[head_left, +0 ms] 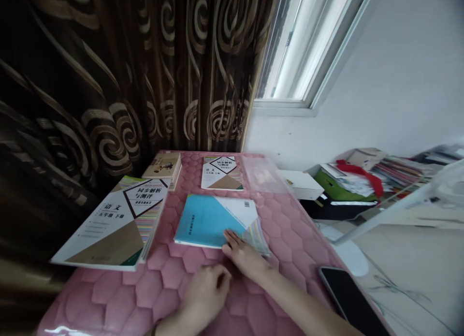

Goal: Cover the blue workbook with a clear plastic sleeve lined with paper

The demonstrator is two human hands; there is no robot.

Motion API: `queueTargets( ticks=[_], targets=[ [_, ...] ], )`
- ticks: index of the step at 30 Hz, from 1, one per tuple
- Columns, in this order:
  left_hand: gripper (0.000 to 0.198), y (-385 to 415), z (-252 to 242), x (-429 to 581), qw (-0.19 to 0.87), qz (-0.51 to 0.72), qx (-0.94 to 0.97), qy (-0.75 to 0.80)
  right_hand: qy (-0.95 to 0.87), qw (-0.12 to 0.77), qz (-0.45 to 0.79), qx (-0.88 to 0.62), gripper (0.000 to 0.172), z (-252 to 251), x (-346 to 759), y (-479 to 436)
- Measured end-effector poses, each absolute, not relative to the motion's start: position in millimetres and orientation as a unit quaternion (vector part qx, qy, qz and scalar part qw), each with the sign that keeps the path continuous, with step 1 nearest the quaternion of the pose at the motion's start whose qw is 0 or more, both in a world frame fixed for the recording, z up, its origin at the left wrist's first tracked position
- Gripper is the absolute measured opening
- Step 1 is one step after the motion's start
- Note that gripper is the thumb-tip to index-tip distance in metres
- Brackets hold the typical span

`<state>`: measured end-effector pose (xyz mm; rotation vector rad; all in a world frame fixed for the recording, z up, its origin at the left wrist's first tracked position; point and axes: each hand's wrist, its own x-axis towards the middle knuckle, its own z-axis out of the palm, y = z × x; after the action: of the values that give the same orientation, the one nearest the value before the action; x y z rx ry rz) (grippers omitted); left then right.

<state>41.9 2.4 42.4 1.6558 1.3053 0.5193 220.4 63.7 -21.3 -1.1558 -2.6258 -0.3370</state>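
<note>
My right hand (242, 255) lies flat with its fingers stretched out, fingertips on the near edge of a blue and white book (206, 221) lying face down in the middle of the pink quilted table (170, 273). My left hand (205, 292) rests on the quilt just in front of that book, fingers loosely curled with nothing in them. A large white workbook (116, 222) lies at the left edge. A second like-patterned workbook (222, 172) and a small tan book stack (163, 167) sit at the far end.
A dark phone (348, 297) lies at the table's near right corner. A clear plastic sleeve (264, 174) lies at the far right. Brown swirl curtains (108, 84) hang behind. To the right are a white box (302, 183), a green bin with papers (340, 186) and a white rail.
</note>
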Motion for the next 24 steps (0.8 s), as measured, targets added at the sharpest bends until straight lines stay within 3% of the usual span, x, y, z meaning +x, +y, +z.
queueTargets(
  ticks=[3,5,7,16,24],
  targets=[
    [0.031,17,45,29,0.091,0.176,0.847,0.494,-0.901,0.135,-0.104,-0.398,0.016,-18,221,64],
    [0.038,36,35,24,-0.056,0.139,0.878,0.455,-0.901,0.138,-0.104,-0.397,0.016,-17,223,65],
    [0.040,51,20,20,-0.131,0.102,0.880,0.445,-0.903,0.142,-0.097,-0.395,0.020,-15,226,64],
    [0.042,63,2,10,-0.224,0.031,0.889,0.397,-0.877,0.177,-0.095,-0.436,0.022,-4,264,48],
    [0.035,54,3,18,-0.219,0.028,0.909,0.355,-0.837,0.205,-0.101,-0.496,0.027,1,281,31]
  ],
)
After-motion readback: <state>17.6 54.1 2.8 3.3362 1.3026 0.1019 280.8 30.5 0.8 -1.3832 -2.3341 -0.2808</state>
